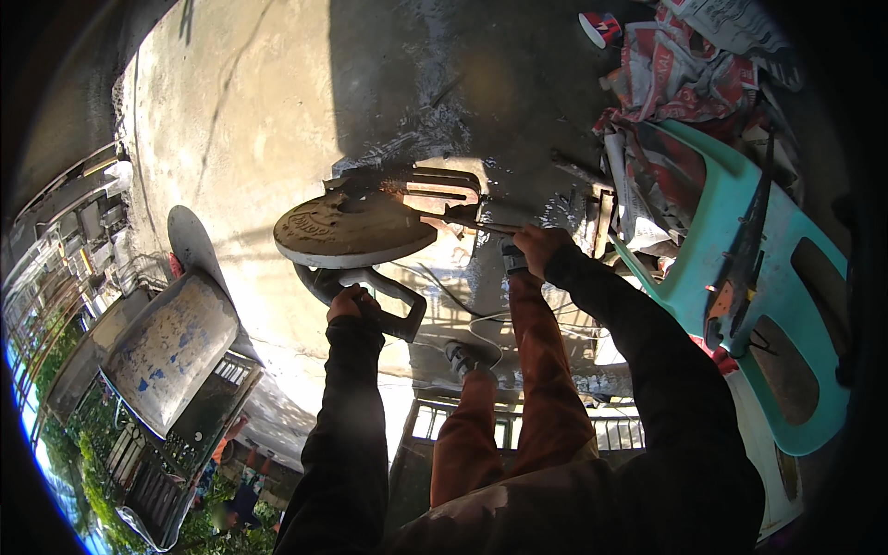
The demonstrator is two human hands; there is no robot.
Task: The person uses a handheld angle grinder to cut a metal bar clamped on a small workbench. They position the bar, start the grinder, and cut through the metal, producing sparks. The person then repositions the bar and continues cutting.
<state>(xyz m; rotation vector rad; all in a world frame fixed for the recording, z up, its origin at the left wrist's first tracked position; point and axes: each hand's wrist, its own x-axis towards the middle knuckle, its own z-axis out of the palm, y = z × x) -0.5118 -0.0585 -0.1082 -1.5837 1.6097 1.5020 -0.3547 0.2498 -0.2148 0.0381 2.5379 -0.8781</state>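
Observation:
My left hand [347, 303] is closed round the black loop handle [407, 319] of what looks like a chop saw. Above that hand sits the saw's broad, round, dusty brown cover [356, 227], seen tilted from above. Orange sparks [393, 187] show at the cover's far right edge, over a slotted metal base [449, 180]. My right hand [541, 246] grips a thin metal bar [486, 225] that runs left toward the saw. The cover hides the blade and the spot where bar and saw meet.
A teal plastic chair [689, 264] lies at the right, with a dark, orange-marked tool [726, 310] on it. Crumpled red-and-white sacks [684, 79] are behind, near a red shoe [601, 30]. A pale cord [495, 319] loops by my feet. A worn metal drum [171, 356] stands left.

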